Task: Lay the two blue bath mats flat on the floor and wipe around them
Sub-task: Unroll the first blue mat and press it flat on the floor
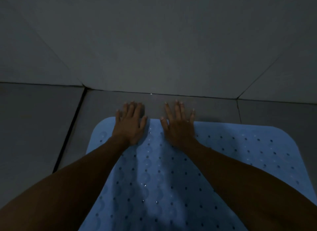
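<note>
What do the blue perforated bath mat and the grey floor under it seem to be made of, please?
The blue perforated bath mat looks like soft rubber or PVC, matte: rounded corners, rows of drain holes and moulded bumps. The grey floor looks like large smooth tiles, judging by dark straight joint lines; the dim light hides its sheen.

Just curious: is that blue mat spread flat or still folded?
Spread flat: the mat lies smooth on the floor, both corners showing, no fold.

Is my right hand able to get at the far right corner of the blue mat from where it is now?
Probably yes. The right hand lies flat on the blue mat's far edge, and nothing sits between it and that corner.
</note>
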